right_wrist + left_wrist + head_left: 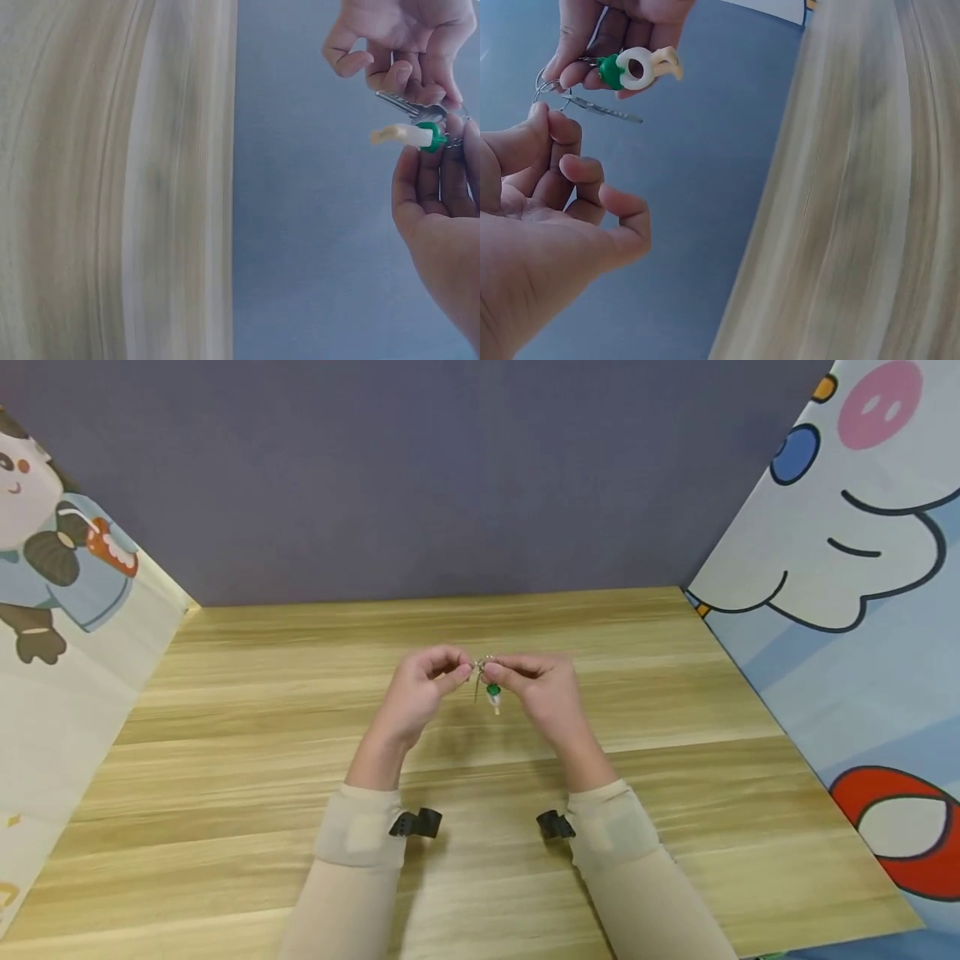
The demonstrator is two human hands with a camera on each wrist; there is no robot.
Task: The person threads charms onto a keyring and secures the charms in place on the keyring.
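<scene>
Above the table, my left hand (418, 695) pinches a metal key ring (547, 86) between thumb and index finger; its other fingers curl loosely in the left wrist view. From the opposite side my right hand (546, 692) grips the same ring near a short chain (453, 142), with fingertips covering part of it. A silver key (607, 111) hangs from the ring between the hands. Beside the key dangles a small charm (636, 69), green at its top, white in the middle and cream-coloured at its tip.
The wood-grain table (225, 760) lies beneath both hands. A grey-blue panel (450, 477) rises behind it, and cartoon-printed walls (817, 677) border the left and right sides. Each sleeved forearm carries a strap with a black mount (417, 823).
</scene>
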